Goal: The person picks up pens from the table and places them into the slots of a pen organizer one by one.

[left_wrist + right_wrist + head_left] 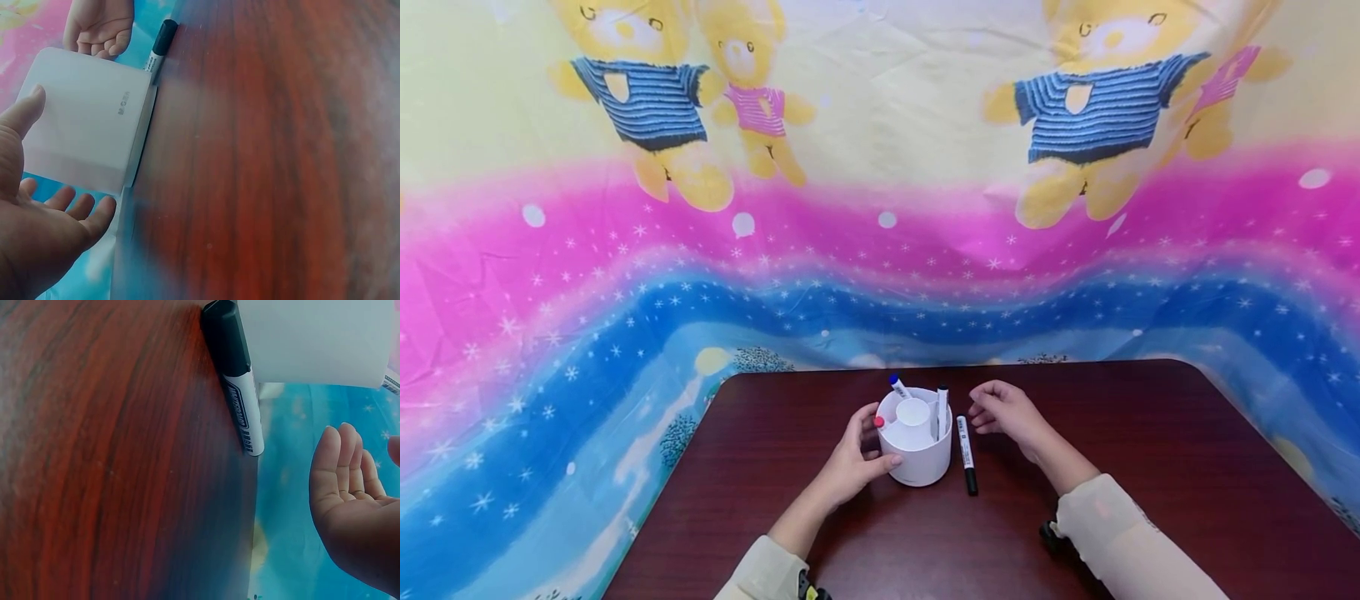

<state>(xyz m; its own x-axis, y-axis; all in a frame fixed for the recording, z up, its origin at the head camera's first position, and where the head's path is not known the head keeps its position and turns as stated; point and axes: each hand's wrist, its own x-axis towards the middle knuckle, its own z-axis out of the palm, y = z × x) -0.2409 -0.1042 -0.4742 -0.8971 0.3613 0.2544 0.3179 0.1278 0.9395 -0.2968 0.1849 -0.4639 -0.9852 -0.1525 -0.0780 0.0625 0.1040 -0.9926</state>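
A round white pen holder (916, 462) stands upright on the table, with a raised round middle section. In it are a blue-ended marker (898, 387), a black-ended marker (942, 408) and a red-tipped one (879, 422) at the left rim. My left hand (853, 458) holds the holder's left side, thumb across the front and fingers round towards the back. Just right of the holder, a white marker with a black cap (967, 457) lies on the table, its cap towards me. My right hand (1006, 412) hovers beyond that marker to the right, fingers loosely bent, holding nothing.
The dark reddish wooden table (1120, 433) has a rounded far right corner. Behind and around it hangs a colourful cloth (880, 250) printed with bears and snowflakes. Dark straps sit at both wrists, below light sleeves (1105, 512).
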